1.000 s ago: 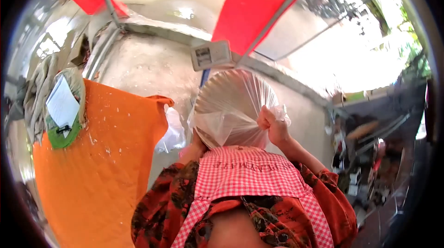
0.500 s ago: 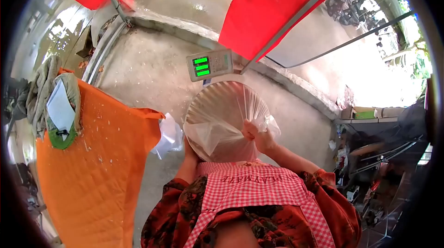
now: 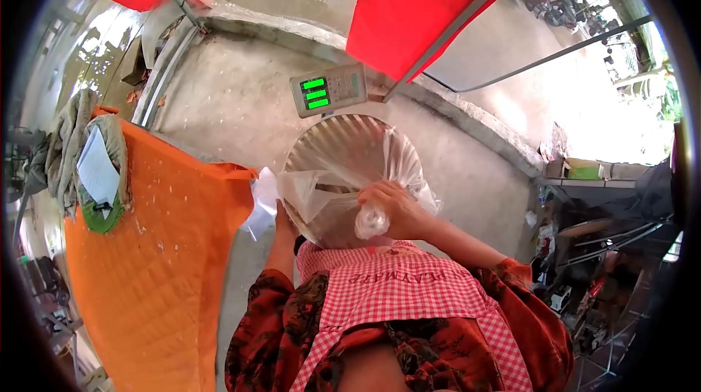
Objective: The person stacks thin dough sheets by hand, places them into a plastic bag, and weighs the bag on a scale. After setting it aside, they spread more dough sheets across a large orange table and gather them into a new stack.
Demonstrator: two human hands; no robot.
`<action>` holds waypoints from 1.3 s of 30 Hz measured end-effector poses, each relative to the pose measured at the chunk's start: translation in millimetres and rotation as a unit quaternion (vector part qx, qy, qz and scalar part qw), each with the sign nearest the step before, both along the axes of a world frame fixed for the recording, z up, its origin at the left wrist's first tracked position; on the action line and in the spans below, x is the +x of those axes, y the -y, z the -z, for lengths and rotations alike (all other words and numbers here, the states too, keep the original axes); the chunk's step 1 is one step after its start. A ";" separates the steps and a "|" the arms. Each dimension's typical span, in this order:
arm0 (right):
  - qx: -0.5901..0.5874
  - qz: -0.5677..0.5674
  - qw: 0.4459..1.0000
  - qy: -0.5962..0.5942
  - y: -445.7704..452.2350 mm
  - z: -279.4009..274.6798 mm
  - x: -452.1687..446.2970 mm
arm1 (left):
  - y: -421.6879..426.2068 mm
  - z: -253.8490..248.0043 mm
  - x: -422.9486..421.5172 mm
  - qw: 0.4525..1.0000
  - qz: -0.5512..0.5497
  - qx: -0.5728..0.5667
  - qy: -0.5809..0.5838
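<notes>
A round, ribbed basket-like container (image 3: 343,127) is in front of my body, with a clear plastic bag (image 3: 328,154) lining it or drawn over its mouth. My right hand (image 3: 394,206) is closed around the gathered neck of the bag, and a bunched end sticks out below the fist. My left hand (image 3: 285,221) rests against the container's left side; its fingers are mostly hidden, so their grip does not show. Just beyond the container stands a weighing scale display (image 3: 328,91) with green lit numbers.
An orange cloth (image 3: 153,246) covers a surface at left, with grey cloth (image 3: 69,151) and a white paper (image 3: 98,165) on it. White plastic (image 3: 261,206) hangs by its edge. Red sheets (image 3: 431,12) hang ahead, above a concrete ledge (image 3: 482,125). Cluttered shelving (image 3: 599,246) stands at right.
My right hand has moved left and towards my body, turning over with the bag's neck bunched in it. My left hand has shifted slightly up the container's side.
</notes>
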State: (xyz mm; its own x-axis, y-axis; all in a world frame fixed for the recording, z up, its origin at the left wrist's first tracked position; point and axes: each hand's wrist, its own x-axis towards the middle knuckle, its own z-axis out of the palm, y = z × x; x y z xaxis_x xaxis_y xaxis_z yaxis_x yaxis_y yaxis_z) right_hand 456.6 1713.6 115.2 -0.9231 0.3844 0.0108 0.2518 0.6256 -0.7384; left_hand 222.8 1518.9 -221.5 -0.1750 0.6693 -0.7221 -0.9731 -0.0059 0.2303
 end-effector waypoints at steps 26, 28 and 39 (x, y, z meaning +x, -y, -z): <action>0.166 0.209 0.948 0.172 -85.8 216.9 56.4 | -46.6 -125.8 111.7 0.346 0.350 -0.286 -0.822; 0.168 0.205 0.949 0.173 -87.8 222.2 52.1 | -47.3 -119.5 104.7 0.359 0.381 -0.287 -0.802; 0.157 0.065 0.982 0.083 -146.4 225.1 52.7 | -51.4 -90.1 125.9 0.453 0.049 -0.155 -0.877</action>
